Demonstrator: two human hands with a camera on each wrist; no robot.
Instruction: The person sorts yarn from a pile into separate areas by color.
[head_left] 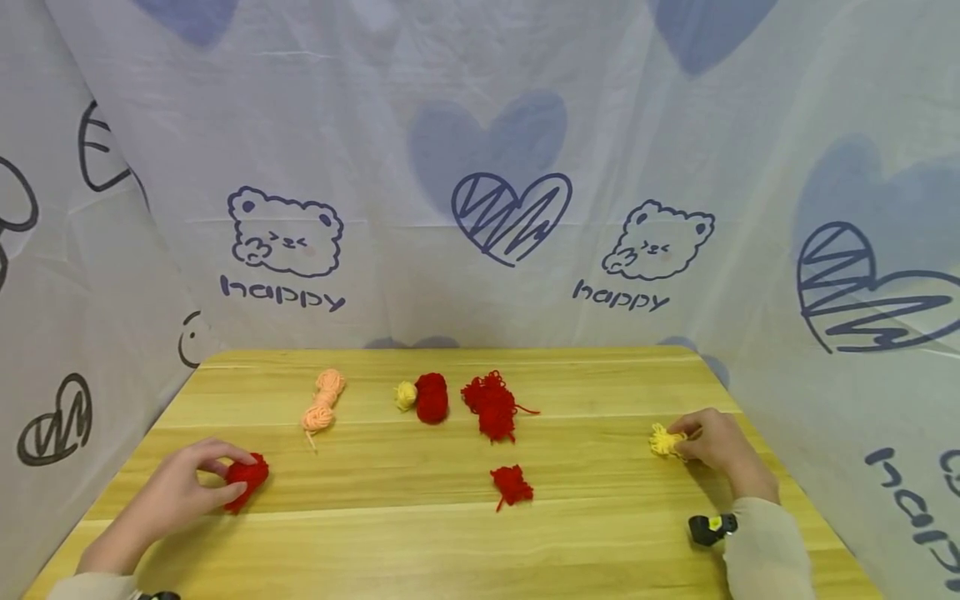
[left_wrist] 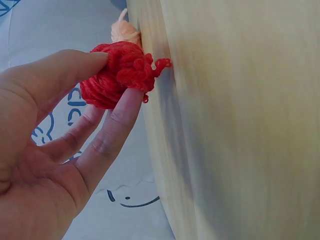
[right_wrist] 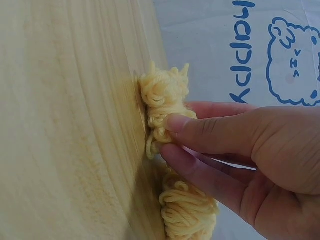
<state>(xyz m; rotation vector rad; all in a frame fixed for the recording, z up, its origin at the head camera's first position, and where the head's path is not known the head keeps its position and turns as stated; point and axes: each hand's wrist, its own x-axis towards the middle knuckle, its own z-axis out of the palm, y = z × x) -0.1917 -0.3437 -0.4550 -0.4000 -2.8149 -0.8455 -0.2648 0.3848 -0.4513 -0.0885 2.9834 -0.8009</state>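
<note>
At the left of the table, my left hand (head_left: 176,492) grips a small bundle of red yarn (head_left: 247,482) between thumb and fingers. Loose loops stick out of this red yarn (left_wrist: 120,75) in the left wrist view. On the right side, my right hand (head_left: 718,448) pinches a bundle of yellow yarn (head_left: 663,440) with thumb and fingertips. The right wrist view shows that bundle of yellow yarn (right_wrist: 165,95) against the tabletop. Below the fingers there lies a second clump of yellow yarn (right_wrist: 187,210), which the hand hides in the head view.
Along the back of the wooden table (head_left: 360,533) lie a peach yarn skein (head_left: 325,400), a small yellow yarn ball (head_left: 406,396), a dark red skein (head_left: 431,398) and a loose red tangle (head_left: 492,406). Nearer, a small red yarn piece (head_left: 512,484) lies right of centre.
</note>
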